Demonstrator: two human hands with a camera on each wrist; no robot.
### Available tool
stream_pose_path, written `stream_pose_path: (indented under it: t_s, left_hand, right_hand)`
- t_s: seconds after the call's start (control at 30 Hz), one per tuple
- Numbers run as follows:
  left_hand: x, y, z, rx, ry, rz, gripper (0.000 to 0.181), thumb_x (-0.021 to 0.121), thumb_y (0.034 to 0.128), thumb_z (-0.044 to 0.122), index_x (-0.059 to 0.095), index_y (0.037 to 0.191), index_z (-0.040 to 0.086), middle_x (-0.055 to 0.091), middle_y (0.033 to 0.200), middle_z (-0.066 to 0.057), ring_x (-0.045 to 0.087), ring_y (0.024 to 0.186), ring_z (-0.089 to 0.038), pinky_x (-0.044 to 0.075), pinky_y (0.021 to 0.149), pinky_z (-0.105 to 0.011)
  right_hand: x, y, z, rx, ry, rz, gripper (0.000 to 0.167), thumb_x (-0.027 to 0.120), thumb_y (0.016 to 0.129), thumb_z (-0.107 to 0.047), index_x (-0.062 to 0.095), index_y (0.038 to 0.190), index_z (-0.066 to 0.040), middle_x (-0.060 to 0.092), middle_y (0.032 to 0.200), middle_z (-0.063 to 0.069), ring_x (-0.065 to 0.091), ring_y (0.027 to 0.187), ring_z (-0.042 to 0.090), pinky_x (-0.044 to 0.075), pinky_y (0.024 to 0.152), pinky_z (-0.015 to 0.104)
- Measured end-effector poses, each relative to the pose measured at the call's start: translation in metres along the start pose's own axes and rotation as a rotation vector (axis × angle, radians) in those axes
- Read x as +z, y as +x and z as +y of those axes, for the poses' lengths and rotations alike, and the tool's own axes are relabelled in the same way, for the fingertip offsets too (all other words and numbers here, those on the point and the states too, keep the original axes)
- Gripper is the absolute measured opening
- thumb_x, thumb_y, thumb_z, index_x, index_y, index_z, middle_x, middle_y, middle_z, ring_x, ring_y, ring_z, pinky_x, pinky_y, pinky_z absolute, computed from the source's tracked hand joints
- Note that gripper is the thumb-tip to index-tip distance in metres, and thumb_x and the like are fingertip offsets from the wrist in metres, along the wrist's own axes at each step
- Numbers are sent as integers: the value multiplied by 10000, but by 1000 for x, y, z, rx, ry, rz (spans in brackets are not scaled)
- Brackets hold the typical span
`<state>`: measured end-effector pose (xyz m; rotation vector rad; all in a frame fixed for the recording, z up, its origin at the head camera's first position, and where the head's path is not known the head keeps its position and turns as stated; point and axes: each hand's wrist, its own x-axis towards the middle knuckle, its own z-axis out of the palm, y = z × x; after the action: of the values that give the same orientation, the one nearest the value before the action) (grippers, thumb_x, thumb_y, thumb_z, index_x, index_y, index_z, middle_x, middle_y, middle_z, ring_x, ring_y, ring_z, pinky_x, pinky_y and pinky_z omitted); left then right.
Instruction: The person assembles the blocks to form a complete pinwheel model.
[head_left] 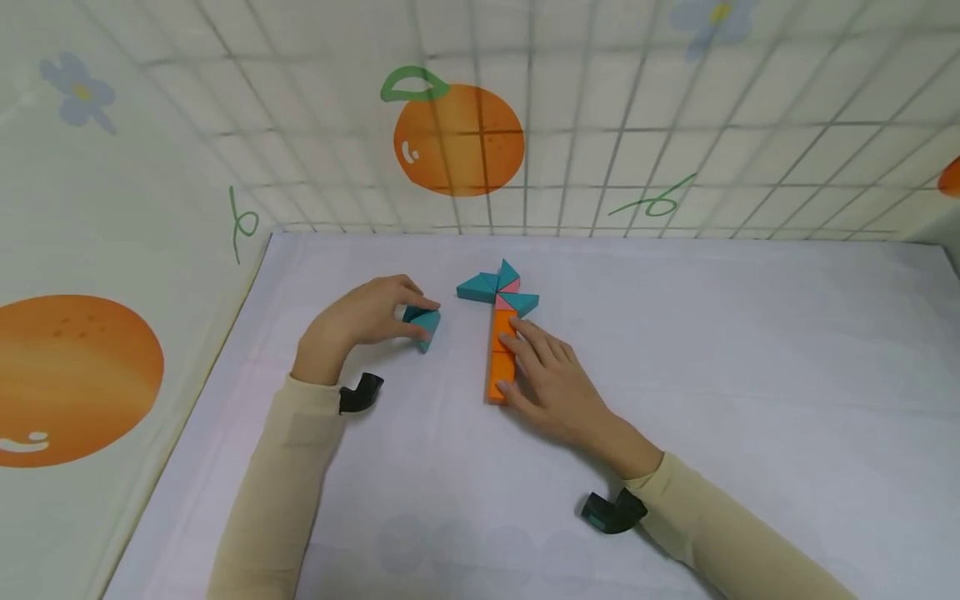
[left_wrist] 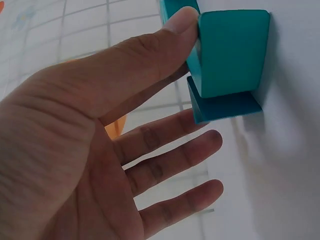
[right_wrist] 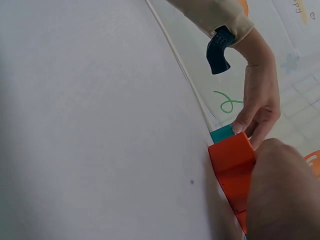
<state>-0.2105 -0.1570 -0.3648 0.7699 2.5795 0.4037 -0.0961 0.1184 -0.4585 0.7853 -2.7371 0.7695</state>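
Observation:
In the head view my left hand (head_left: 367, 312) pinches teal triangular blocks (head_left: 429, 323) between thumb and fingers, just above or on the table. The left wrist view shows a teal block (left_wrist: 235, 52) against the thumb, with a darker teal piece (left_wrist: 227, 107) below it; the other fingers extend past it. To its right lies a figure: orange blocks (head_left: 502, 375) in an upright column, topped by teal triangles (head_left: 477, 287) and pink triangles (head_left: 502, 301) arranged like a pinwheel. My right hand (head_left: 558, 383) rests its fingertips along the column's right side. Its fingers are mostly hidden in the right wrist view.
A white cloth covers the table (head_left: 720, 375), whose left edge meets a printed curtain (head_left: 90, 208). Another curtain with an orange fruit print (head_left: 459, 140) hangs along the back edge, with a grid behind it. Black wrist mounts (head_left: 615, 511) sit at both sleeves.

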Motion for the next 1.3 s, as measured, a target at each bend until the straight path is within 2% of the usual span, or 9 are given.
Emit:
stream_pose_path:
  t_s: [0.3, 0.4, 0.53, 0.6, 0.73, 0.83, 0.9, 1.07, 1.3]
  left_hand:
    - [6, -17, -8, 56, -10, 19, 540, 788, 825, 322, 637, 1320, 167, 513, 1416, -166, 504, 1283, -360, 418, 1070, -520]
    - [2, -22, -10, 69, -40, 80, 533, 760, 858, 299, 616, 1340, 124, 524, 1401, -157, 507, 1278, -348, 419, 1069, -517]
    - [-4, -29, -10, 36, -63, 177, 453, 690, 921, 280, 623, 1322, 79, 611, 1283, -121, 563, 1196, -308, 455, 1027, -491]
    - [-6, -30, -7, 7, -51, 172, 442, 660, 942, 300, 622, 1323, 80, 644, 1215, -110, 587, 1139, -292, 482, 978, -474]
    - [0, -26, 0, -20, -32, 102, 473, 635, 955, 325, 595, 1347, 63, 677, 1153, -109, 614, 1043, -259, 508, 901, -431]
    - [6, -23, 3, -26, -27, 84, 464, 642, 952, 316, 604, 1331, 51, 688, 1134, -113, 614, 972, -245, 514, 859, -409]
    - [9, -21, 3, -28, -24, 86, 451, 648, 949, 315, 615, 1321, 62, 689, 1153, -109, 619, 978, -244, 518, 870, -407]
    - [14, -14, 5, 28, 2, 110, 431, 654, 948, 278, 616, 1327, 76, 681, 1194, -110, 630, 1093, -282, 504, 970, -450]
    - [21, -2, 15, 89, 63, 133, 436, 650, 952, 265, 601, 1347, 88, 670, 1214, -96, 615, 1122, -267, 491, 1002, -434]
  right_hand:
    - [-1, 0, -1, 2, -4, -1, 593, 536, 949, -395, 421, 1445, -91, 312, 1565, 121, 354, 1395, 337, 345, 1094, 528]
    - [-2, 0, 0, 7, -10, 2, 594, 537, 944, -399, 423, 1441, -94, 311, 1566, 116, 356, 1394, 335, 345, 1094, 526]
    - [-1, 0, 1, 7, -4, -1, 588, 538, 948, -394, 424, 1443, -99, 307, 1569, 110, 355, 1396, 329, 345, 1097, 519]
    - [0, 0, 1, 7, 0, -4, 585, 542, 950, -390, 424, 1443, -98, 308, 1569, 111, 355, 1397, 329, 346, 1097, 517]
    - [0, 0, 0, 16, 7, -10, 579, 543, 953, -389, 429, 1441, -98, 310, 1569, 110, 354, 1400, 329, 342, 1103, 513]
    - [1, 1, -1, 9, 10, -9, 580, 539, 954, -393, 430, 1440, -96, 312, 1567, 115, 355, 1399, 331, 345, 1100, 518]
    - [2, 1, -1, -1, 8, -5, 584, 536, 954, -400, 429, 1440, -94, 314, 1564, 122, 354, 1401, 332, 348, 1096, 522]
    - [2, 1, -3, -1, -1, -8, 595, 535, 951, -411, 428, 1440, -90, 318, 1560, 123, 349, 1404, 324, 349, 1101, 521]
    - [1, 1, -2, 12, -13, -8, 601, 551, 943, -410, 431, 1435, -87, 318, 1559, 125, 356, 1398, 327, 352, 1104, 520]
